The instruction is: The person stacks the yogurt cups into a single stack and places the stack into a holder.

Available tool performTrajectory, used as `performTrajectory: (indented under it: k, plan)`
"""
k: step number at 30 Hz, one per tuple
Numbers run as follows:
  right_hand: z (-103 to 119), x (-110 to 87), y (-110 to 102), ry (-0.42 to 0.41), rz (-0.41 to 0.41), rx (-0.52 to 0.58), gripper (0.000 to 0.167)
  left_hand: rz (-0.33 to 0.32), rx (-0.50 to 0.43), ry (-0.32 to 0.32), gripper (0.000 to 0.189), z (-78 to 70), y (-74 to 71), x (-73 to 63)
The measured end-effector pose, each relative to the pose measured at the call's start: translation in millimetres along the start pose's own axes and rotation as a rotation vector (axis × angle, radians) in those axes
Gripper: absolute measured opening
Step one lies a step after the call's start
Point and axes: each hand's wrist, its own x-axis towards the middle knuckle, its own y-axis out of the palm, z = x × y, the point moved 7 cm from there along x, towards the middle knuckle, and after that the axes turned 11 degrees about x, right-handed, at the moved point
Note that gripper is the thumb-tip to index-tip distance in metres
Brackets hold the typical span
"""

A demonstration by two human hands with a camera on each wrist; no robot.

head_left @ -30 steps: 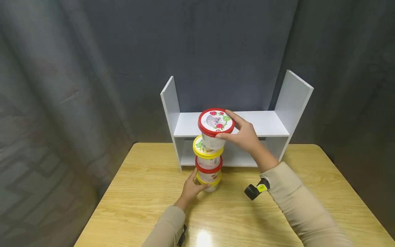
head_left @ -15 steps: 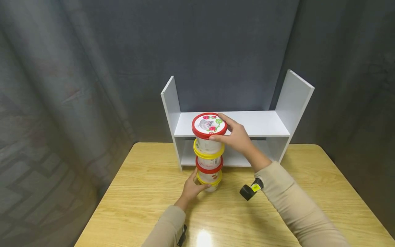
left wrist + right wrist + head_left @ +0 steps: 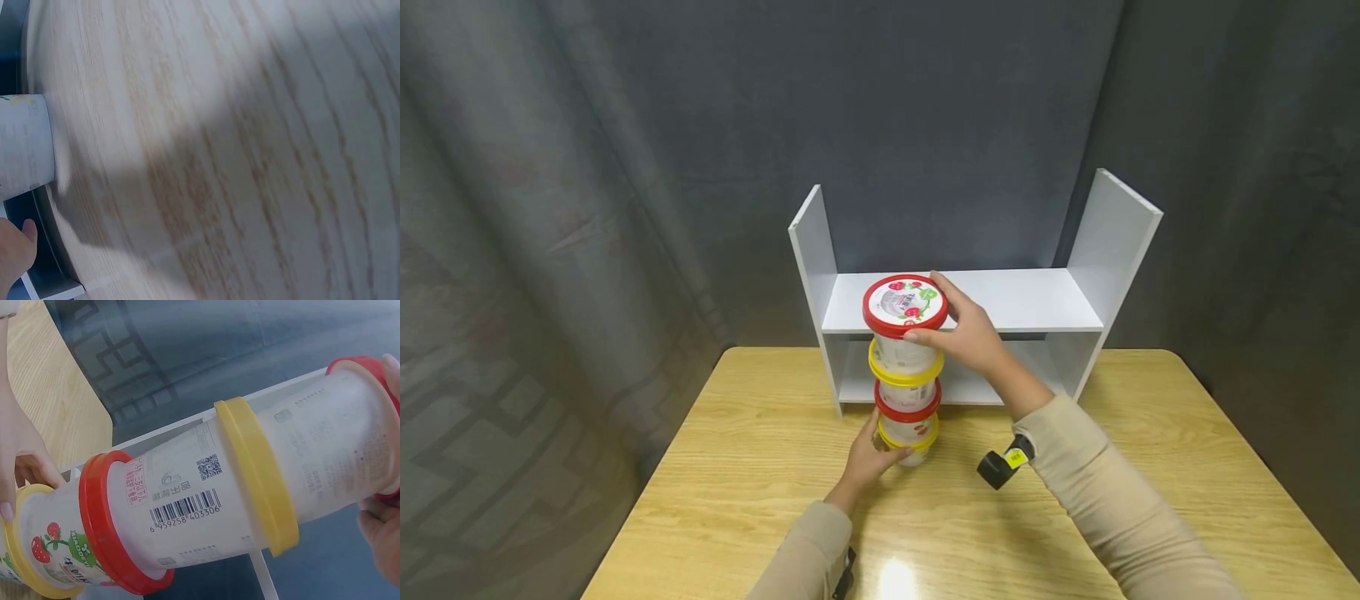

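Observation:
Round white plastic tubs stand in an upright stack on the table. At the top is a red-lidded tub (image 3: 904,351) with strawberries printed on its lid. Below it come a yellow-lidded tub (image 3: 908,397), another red-lidded tub (image 3: 910,430) and, at the bottom, a yellow-lidded tub (image 3: 913,457). My right hand (image 3: 964,333) grips the top tub by its red lid, thumb in front and fingers behind. My left hand (image 3: 865,460) holds the bottom tub around its yellow lid, as the right wrist view also shows. In the left wrist view a tub (image 3: 25,144) is cut off by the edge.
A white two-level shelf unit (image 3: 1015,300) with tall side panels stands right behind the stack. The wooden table (image 3: 760,400) carries both. Dark grey curtains (image 3: 962,125) hang behind and at the sides.
My right hand has brought the top red-lidded tub left and slightly down, from beside the stack's axis onto the yellow-lidded tub below. My left hand has stayed at the bottom tub.

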Motion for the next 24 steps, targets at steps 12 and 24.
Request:
performTrajectory:
  k: [12, 24]
  plan:
    - [-4, -10.3, -12, -0.083, -0.032, -0.038, 0.090, -0.013, -0.074, 0.042, 0.098, -1.6, 7.3, 2.1]
    - [-24, -36.5, -57, -0.114, -0.149, -0.112, 0.084, -0.072, -0.145, 0.074, 0.098, -33.3, -1.5, -7.9]
